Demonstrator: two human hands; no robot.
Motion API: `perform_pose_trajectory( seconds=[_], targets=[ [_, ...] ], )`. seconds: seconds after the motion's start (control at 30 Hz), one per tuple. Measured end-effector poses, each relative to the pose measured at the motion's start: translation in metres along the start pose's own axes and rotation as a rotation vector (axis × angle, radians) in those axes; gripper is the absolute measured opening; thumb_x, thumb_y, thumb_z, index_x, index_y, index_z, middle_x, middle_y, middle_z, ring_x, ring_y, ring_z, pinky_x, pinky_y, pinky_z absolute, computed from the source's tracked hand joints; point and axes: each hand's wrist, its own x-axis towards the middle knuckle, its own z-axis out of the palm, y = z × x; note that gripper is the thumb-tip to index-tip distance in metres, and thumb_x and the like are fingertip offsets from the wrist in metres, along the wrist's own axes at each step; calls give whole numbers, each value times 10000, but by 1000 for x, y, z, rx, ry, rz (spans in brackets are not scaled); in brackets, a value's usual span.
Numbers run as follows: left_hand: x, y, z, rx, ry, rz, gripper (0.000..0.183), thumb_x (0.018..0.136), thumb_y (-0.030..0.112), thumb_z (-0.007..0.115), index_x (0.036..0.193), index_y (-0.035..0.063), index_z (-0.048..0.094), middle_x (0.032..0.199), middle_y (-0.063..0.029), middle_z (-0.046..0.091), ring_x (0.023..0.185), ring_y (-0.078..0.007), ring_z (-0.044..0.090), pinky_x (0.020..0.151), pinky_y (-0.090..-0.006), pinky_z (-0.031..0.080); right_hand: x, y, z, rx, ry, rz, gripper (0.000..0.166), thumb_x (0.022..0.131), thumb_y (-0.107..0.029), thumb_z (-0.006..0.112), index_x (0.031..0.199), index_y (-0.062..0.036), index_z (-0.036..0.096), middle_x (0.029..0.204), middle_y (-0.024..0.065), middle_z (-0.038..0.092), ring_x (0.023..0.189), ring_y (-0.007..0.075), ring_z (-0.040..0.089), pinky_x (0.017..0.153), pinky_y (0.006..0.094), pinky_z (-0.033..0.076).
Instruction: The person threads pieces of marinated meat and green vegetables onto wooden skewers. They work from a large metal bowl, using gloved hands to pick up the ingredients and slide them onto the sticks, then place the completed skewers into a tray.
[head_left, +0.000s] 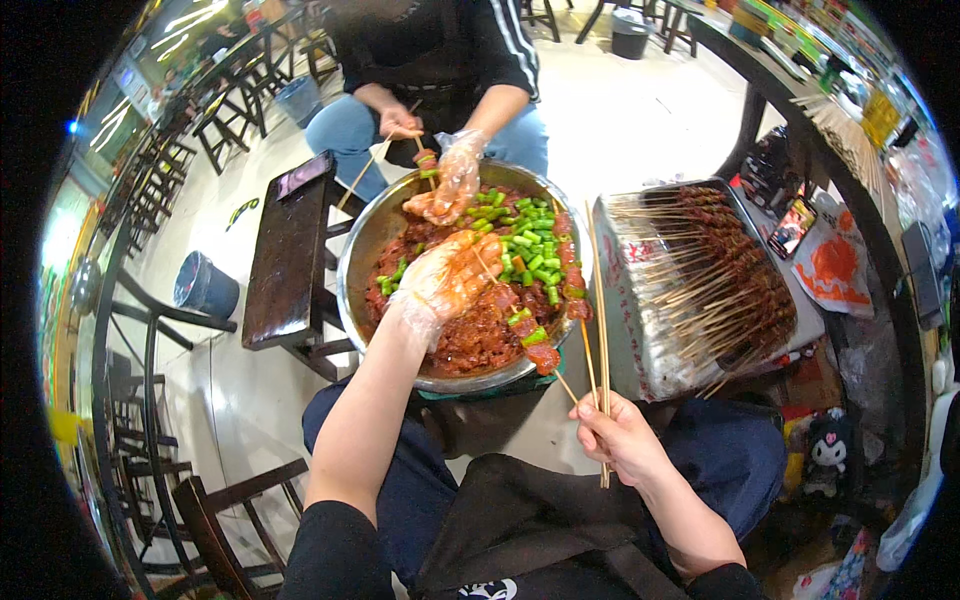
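Observation:
A wide metal bowl (346, 292) stands before me, holding marinated raw meat pieces (469, 345) and a heap of cut green vegetable pieces (537, 229). Over the meat, my left hand (446, 277), in a clear plastic glove, lies palm up with fingers extended. The pointed tip of a partly loaded skewer (535, 335) crosses its fingers; meat and green pieces are threaded on that stick. My bare right hand (621, 435) grips this skewer's lower end, together with another loaded skewer (574, 285) and bare bamboo sticks (602, 337).
Opposite, a co-worker's gloved hand (454, 176) reaches over the bowl; their bare hand (399, 121) holds skewers. A tray of loaded skewers (720, 255) stands right. Left are a wooden bench (281, 262) bearing a phone (303, 176), and a bucket (206, 285).

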Motion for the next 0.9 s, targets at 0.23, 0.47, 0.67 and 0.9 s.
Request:
perform_pose_trajectory(
  seconds=[0.23, 0.47, 0.67, 0.9],
  targets=[
    [-10, 4, 2, -20, 44, 61, 381, 999, 182, 265, 1281, -45, 384, 1289, -283, 454, 1179, -385, 495, 999, -483, 436, 3, 2, 4, 22, -14, -3, 134, 955, -174, 509, 909, -53, 544, 553, 5, 486, 411, 46, 314, 375, 201, 208],
    [-7, 1, 4, -39, 55, 86, 298, 982, 136, 343, 1194, -46, 447, 1251, -282, 484, 1148, -397, 513, 958, -507, 463, 5, 3, 3, 24, -6, -6, 137, 955, -177, 509, 913, -49, 538, 555, 2, 482, 411, 46, 315, 375, 202, 206],
    [-8, 0, 4, -63, 53, 87, 255, 959, 98, 421, 1171, -34, 471, 1180, -254, 538, 1066, -363, 574, 893, -482, 515, 5, 2, 4, 30, -1, -3, 138, 955, -173, 509, 911, -44, 535, 557, 2, 485, 411, 46, 315, 374, 204, 205],
    [-9, -2, 7, -41, 53, 124, 250, 963, 106, 409, 1162, -29, 479, 1163, -246, 550, 1045, -364, 585, 886, -479, 518, 6, 5, 3, 17, 3, -21, 131, 958, -184, 505, 915, -66, 540, 567, -10, 497, 403, 37, 318, 365, 192, 210]
  ],
)
